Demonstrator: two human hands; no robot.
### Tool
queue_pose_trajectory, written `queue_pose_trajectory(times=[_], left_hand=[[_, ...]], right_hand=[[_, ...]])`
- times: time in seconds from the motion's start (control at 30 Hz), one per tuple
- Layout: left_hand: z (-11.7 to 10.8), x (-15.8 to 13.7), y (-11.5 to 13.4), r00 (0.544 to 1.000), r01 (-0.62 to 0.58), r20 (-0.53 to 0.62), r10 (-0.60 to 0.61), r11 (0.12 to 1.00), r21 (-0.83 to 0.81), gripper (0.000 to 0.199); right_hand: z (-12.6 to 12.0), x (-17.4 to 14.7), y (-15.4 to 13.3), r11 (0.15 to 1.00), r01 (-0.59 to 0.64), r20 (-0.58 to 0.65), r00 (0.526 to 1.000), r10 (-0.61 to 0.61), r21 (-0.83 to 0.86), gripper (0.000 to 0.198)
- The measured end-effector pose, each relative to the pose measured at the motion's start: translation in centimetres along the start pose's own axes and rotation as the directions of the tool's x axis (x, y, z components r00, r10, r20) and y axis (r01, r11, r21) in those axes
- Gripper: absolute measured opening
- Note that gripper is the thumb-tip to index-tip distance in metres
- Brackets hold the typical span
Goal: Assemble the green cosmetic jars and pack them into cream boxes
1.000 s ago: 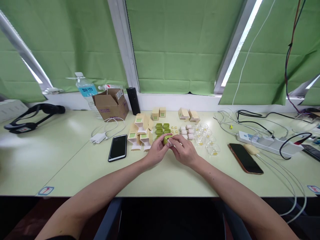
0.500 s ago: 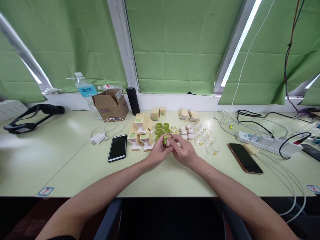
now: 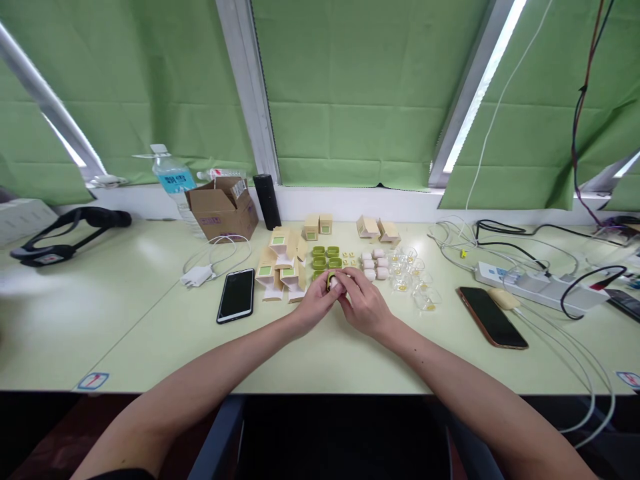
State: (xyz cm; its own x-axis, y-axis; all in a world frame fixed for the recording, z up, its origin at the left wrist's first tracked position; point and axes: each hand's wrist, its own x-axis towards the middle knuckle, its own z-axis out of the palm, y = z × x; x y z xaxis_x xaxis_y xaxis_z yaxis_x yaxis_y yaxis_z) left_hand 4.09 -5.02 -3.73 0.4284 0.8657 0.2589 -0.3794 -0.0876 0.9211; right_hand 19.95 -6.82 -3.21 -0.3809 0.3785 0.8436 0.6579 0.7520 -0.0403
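My left hand (image 3: 316, 301) is closed round a small green cup (image 3: 330, 279) tipped on its side. A pale pink, soft-looking block (image 3: 335, 285) sits at the cup's mouth, partly hidden by my fingers. The fingers of my right hand (image 3: 366, 301) are pressed together against this block. Just behind my hands stand several more green cups (image 3: 319, 263) in rows. Right of them lie tiny yellow pieces (image 3: 352, 255), then several pale pink and white blocks (image 3: 382, 263). Clear plastic covers (image 3: 427, 300) with yellow marks are spread out farther right.
Small cardboard boxes (image 3: 283, 248) are piled left of the cups. Phones lie on the left (image 3: 236, 296) and right (image 3: 493, 317). A power strip (image 3: 540, 288) with cables is at the right. A brown carton (image 3: 223, 210) and a water bottle (image 3: 175, 183) stand back left.
The green cup has turned slightly in my left hand, and my right fingers have shifted on the pink block. Nothing else on the table has moved.
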Motion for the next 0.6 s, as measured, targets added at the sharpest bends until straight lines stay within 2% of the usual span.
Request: queue_pose_trajectory(times=[0.33, 0.47, 0.6], left_hand=[[-0.1, -0.2, 0.3, 0.999, 0.029, 0.019, -0.028, 0.999, -0.044, 0.056], [-0.3, -0.2, 1.3, 0.992, 0.080, 0.114, -0.059, 0.980, -0.183, 0.056], [-0.4, 0.1, 1.7, 0.990, 0.100, 0.125, -0.065, 0.951, -0.292, 0.039]], right_hand=[[0.1, -0.2, 0.2, 0.999, -0.035, -0.004, 0.999, 0.035, 0.036, 0.049], [-0.1, -0.1, 0.4, 0.996, -0.064, -0.024, 0.998, 0.066, 0.058, 0.044], [-0.4, 0.0, 0.6, 0.985, -0.144, -0.015, 0.989, 0.146, 0.097, 0.042]])
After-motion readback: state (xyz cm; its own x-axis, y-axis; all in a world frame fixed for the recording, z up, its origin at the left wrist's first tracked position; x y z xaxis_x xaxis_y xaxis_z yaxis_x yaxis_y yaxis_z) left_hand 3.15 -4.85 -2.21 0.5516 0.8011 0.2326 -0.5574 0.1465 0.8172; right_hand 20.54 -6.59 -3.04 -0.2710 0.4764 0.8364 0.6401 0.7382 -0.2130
